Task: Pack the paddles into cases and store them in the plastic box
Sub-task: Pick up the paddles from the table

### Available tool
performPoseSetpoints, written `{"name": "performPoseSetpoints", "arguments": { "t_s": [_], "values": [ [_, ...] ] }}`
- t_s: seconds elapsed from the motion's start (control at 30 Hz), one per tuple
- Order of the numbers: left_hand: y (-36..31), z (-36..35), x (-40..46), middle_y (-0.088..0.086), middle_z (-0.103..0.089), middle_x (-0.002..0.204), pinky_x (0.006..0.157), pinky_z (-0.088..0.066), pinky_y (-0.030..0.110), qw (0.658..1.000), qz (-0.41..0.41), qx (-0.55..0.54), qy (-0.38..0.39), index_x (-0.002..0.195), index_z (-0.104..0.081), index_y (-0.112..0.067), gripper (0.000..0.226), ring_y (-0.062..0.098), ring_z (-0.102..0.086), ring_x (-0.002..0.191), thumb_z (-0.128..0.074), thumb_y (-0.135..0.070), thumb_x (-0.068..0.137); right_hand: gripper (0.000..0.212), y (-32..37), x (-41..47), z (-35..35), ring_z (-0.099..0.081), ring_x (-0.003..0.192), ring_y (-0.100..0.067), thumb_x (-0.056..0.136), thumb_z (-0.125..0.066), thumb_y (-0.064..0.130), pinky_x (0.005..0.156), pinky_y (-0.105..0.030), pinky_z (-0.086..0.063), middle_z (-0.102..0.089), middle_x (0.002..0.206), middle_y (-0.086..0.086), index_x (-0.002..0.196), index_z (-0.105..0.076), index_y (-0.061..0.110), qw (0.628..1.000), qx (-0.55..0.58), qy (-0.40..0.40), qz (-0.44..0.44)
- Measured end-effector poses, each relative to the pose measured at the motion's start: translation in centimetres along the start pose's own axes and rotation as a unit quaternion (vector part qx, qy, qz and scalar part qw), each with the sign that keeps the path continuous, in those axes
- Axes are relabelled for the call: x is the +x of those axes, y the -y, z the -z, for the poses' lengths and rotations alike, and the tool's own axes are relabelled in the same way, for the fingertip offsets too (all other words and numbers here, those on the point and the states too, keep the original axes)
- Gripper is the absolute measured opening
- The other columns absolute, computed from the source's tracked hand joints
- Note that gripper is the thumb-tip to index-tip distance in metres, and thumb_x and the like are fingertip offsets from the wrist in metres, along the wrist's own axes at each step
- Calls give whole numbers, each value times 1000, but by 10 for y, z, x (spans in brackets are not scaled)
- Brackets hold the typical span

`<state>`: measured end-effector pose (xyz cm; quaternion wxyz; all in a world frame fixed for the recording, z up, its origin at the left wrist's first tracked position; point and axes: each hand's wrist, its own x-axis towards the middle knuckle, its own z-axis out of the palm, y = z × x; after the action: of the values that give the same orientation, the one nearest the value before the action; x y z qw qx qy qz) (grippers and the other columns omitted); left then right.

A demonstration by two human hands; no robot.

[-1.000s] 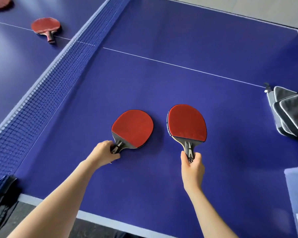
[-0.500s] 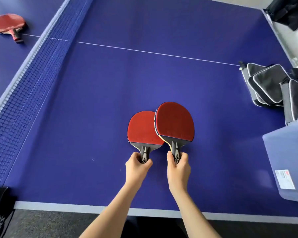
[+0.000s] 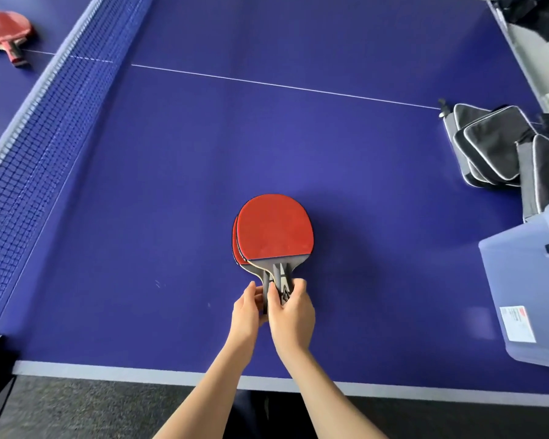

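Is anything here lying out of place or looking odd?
Only one thing stands out: a lone red paddle lies across the net on the far half, away from the cases and plastic box. The two stacked paddles, held by both hands, sit slightly offset, handles not aligned.

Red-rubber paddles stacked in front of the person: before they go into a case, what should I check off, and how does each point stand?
1. Two red-rubber paddles stacked, blades nearly aligned: ok; the lower one peeks out at the left edge.
2. Both handles gripped: ok; left hand and right hand wrap the handles together.
3. Grey zip cases with pale piping within sight: ok, piled at the table's right edge.
4. A case open and ready: cannot tell; no zip state is readable.
5. Translucent plastic box nearby: ok, at the right edge.
6. All paddles gathered: not ok; another red paddle lies beyond the net.
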<state>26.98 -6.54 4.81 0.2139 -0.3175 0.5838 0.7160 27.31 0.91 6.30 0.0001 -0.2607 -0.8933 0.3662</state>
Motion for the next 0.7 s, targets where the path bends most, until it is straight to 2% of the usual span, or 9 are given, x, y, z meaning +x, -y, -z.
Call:
{"name": "performPoseSetpoints", "arguments": {
  "t_s": [0.07, 0.2, 0.27, 0.33, 0.43, 0.5, 0.57, 0.7],
  "values": [
    [-1, 1, -2, 0, -74, 76, 54, -49, 17, 1000, 2, 4, -5, 96, -69, -11, 46, 5, -67, 65, -32, -37, 103, 28, 0, -3, -4, -59, 81, -21, 88, -60, 40, 61, -34, -47, -61, 83, 0, 91, -49, 14, 1000, -7, -2, 22],
    [-1, 3, -2, 0, -69, 74, 62, -45, 23, 999, -3, 30, 15, 91, -67, -7, 50, 10, -60, 67, -32, -40, 101, 31, -1, -7, -8, -54, 79, -23, 86, -65, 37, 65, -36, -47, -55, 80, -1, 82, -50, 11, 996, -28, -16, 83],
    [0, 4, -2, 5, -61, 74, 68, -41, 29, 999, -6, 30, 19, 89, -60, 0, 49, 16, -52, 72, -34, -40, 100, 34, -4, -7, -8, -53, 76, -24, 84, -67, 40, 64, -36, -46, -53, 79, -2, 80, -52, 10, 994, -45, -18, 101],
    [2, 5, -1, 7, -52, 75, 70, -36, 35, 999, -12, 28, 18, 83, -56, -5, 43, 20, -44, 74, -39, -42, 98, 34, -9, -7, -7, -53, 76, -23, 83, -68, 40, 65, -37, -46, -52, 81, -1, 82, -54, 10, 993, -42, -8, 113],
    [1, 3, -2, 0, -61, 71, 69, -44, 30, 999, -25, 28, 19, 76, -57, -14, 37, 16, -55, 70, -47, -43, 97, 29, -16, -8, -1, -54, 81, -21, 87, -64, 38, 70, -37, -47, -54, 86, 1, 93, -60, 9, 992, -16, 21, 125],
    [2, -1, -2, -3, -67, 84, 71, -48, 25, 999, -36, 40, 10, 92, -63, -21, 26, 11, -61, 77, -54, -45, 94, 25, -21, -2, 6, -54, 86, -18, 91, -60, 32, 74, -35, -48, -56, 90, 3, 103, -62, 11, 993, 29, 22, 110],
    [1, -6, -5, -3, -65, 96, 73, -48, 20, 997, -49, 58, -5, 108, -58, -27, 26, 8, -60, 83, -62, -44, 89, 24, -23, 12, 16, -55, 87, -16, 92, -58, 26, 74, -29, -47, -55, 94, 5, 112, -60, 14, 994, 83, 12, 68],
    [0, -15, -8, 3, -59, 100, 83, -52, 32, 994, -68, 85, -17, 120, -48, -24, 41, 13, -58, 85, -68, -37, 87, 36, -15, 56, 29, -53, 83, -4, 95, -54, 27, 74, -22, -38, -52, 111, 2, 129, -48, 20, 986, 141, 85, -24]
  ]
}}
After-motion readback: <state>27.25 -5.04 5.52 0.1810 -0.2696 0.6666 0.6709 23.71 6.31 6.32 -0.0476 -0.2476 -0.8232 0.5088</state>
